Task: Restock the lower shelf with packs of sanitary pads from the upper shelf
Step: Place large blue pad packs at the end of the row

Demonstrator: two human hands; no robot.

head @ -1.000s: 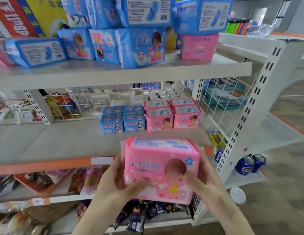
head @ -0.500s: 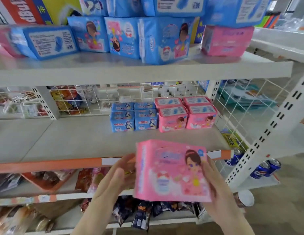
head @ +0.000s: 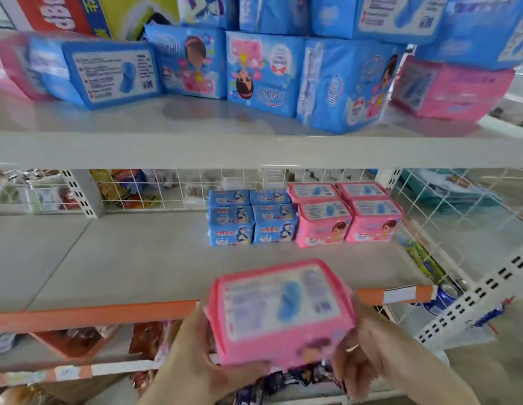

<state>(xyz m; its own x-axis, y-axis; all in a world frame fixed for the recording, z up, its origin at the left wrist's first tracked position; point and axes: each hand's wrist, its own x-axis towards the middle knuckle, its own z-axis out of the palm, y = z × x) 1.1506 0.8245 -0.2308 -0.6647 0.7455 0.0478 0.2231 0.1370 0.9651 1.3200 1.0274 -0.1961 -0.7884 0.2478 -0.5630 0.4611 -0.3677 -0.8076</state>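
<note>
Before lower shelf (head: 166, 258), both hands gripping soft glossy pink pack (head: 280, 311), boxy, rounded edges.

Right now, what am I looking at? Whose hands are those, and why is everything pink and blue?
This picture comes from a camera worn on a person's head, looking down at their own hands. The left hand and right hand hold one soft pink plastic pack of pads between them, in front of the grey lower shelf with the orange edge. On that shelf stand small blue packs and more pink packs, side by side. The grey upper shelf carries bigger blue packs, stacked.
</note>
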